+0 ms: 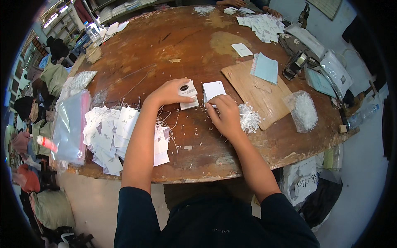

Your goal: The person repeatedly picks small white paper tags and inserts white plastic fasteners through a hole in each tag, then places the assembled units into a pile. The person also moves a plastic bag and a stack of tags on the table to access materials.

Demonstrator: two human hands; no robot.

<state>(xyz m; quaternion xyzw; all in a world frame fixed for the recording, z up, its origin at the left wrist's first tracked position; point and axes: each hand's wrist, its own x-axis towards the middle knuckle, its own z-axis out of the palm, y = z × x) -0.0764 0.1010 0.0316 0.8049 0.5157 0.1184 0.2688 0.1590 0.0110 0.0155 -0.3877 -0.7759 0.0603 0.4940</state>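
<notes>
Left hand (pixel 168 93) grips tag stack (pixel 188 95); right hand (pixel 225 115) pinches at white card (pixel 214 89), just right of stack, on bench (pixel 186 49).

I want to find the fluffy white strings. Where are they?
In the head view, the white string bundle lies on the table, just right of the right hand, beside the wooden board.

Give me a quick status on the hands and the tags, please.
Left hand gripping small tag stack. Right hand on white card stack. White string bundle beside right hand, nothing blocking.
</notes>
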